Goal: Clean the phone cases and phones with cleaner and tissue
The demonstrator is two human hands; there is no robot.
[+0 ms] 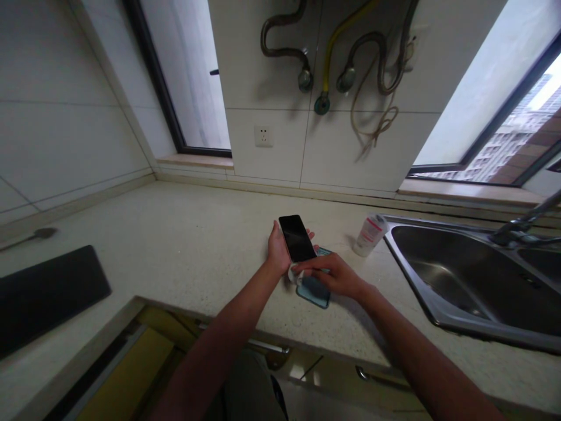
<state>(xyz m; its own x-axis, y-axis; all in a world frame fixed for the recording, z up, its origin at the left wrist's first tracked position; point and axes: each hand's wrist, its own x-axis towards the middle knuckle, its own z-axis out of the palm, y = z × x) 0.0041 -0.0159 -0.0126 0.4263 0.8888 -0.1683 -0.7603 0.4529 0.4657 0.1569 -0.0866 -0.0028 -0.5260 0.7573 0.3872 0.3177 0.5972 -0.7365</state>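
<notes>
My left hand grips a black-screened phone from its left side, holding it tilted above the speckled countertop. My right hand has its fingers closed on a small white wad pressed against the phone's lower edge. Under my right hand lies a teal phone case, flat on the counter.
A small white bottle with a pink label stands just left of the steel sink and its tap. A black hob sits at the left. A wall socket and hoses are on the back wall.
</notes>
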